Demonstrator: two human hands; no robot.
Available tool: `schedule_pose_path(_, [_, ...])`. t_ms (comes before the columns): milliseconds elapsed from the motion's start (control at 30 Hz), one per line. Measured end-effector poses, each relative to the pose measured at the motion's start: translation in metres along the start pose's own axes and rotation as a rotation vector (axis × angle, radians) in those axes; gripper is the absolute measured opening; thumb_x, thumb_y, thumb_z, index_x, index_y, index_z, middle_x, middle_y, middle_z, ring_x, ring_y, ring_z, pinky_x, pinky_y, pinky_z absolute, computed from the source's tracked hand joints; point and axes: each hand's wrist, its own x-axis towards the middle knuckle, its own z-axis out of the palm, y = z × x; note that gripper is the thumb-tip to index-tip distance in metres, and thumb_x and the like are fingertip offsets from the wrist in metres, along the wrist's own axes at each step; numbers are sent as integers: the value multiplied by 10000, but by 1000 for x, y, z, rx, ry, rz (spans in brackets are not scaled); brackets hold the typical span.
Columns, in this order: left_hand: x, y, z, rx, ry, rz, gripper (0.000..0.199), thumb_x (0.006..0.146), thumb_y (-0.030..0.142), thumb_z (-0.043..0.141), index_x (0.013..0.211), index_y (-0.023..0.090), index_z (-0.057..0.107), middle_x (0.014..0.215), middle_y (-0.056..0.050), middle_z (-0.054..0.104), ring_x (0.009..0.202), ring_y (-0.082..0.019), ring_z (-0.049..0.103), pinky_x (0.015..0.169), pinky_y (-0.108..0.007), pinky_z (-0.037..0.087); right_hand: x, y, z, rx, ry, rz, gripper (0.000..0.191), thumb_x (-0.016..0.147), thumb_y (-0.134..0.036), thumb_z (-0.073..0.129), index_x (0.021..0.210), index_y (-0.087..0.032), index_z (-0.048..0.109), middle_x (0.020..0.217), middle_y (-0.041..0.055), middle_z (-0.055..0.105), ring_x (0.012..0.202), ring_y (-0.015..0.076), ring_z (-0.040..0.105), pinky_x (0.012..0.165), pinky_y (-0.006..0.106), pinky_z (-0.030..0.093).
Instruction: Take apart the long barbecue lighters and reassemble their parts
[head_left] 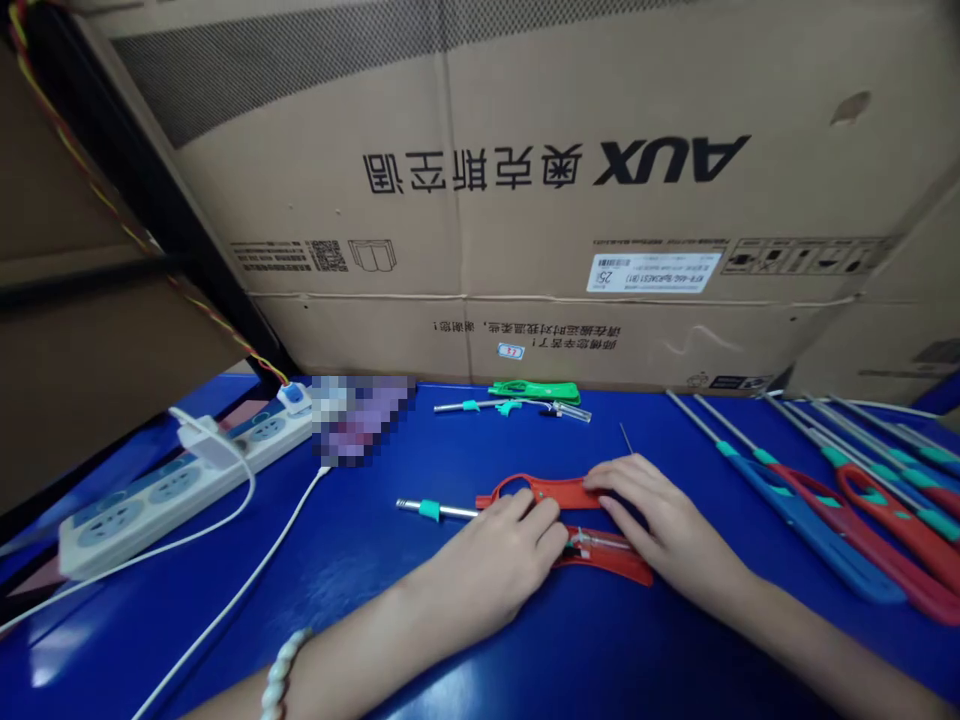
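Two orange-red halves of a long-nosed lighter's handle lie on the blue table. My left hand (pixel 499 550) is closed over the lower shell half (pixel 615 570), its fingertips by a clear tube and small parts inside. From under that hand a metal nozzle tube (pixel 457 512) with a teal collar sticks out leftward. My right hand (pixel 667 505) is closed at the right end of the upper shell half (pixel 562 493), thumb below and fingers above. A thin metal pin (pixel 625 437) shows just past its knuckles. My left fingers partly hide both halves.
Behind the hands lie a green lighter shell (pixel 536 391) and a nozzle tube (pixel 450 407) with parts. Several blue and red lighters (pixel 814 520) lie at right. A power strip (pixel 172 490) and white cable (pixel 247 565) occupy the left. A large carton (pixel 480 220) stands behind.
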Motion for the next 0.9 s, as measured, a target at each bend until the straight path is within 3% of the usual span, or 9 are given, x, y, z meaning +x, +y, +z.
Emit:
schedule_pose_path(133, [-2, 0, 4, -48, 35, -3, 111, 887, 127, 496, 994, 130, 525, 1044, -105, 573, 955, -252, 533, 875, -381, 456, 3, 6, 4, -91, -70, -5, 266, 923, -167, 430, 1118, -220, 603, 1119, 91, 661, 1046, 239, 574, 894, 424, 461])
schedule_pose_path(367, [-1, -2, 4, -2, 24, -31, 138, 858, 152, 556, 995, 137, 539, 1041, -93, 592, 940, -263, 554, 834, -383, 484, 11, 5, 6, -105, -94, 104, 203, 841, -53, 497, 907, -199, 621, 929, 47, 667, 904, 209, 574, 858, 380, 458])
schedule_pose_path(533, [-1, -4, -1, -22, 20, -9, 125, 857, 125, 556, 981, 129, 541, 1056, -99, 572, 980, -251, 545, 898, -380, 461, 10, 8, 6, -58, -81, 56, 305, 816, -31, 473, 1034, -187, 618, 961, 65, 619, 956, 212, 566, 868, 364, 468])
schedule_pose_path(767, [-2, -7, -4, -104, -20, 3, 137, 921, 110, 437, 989, 140, 551, 1027, -85, 566, 955, -225, 551, 834, -348, 492, 5, 4, 0, -84, -112, 49, 190, 847, -77, 393, 843, -207, 531, 853, 49, 546, 794, 201, 543, 708, 335, 471])
schedule_pose_path(900, [-2, -8, -6, -135, -46, -9, 109, 901, 111, 478, 968, 136, 561, 1031, -88, 576, 912, -222, 554, 822, -342, 496, 1, -4, -2, -157, -179, 96, 180, 794, -43, 399, 780, -217, 444, 764, 28, 529, 720, 203, 511, 681, 334, 432])
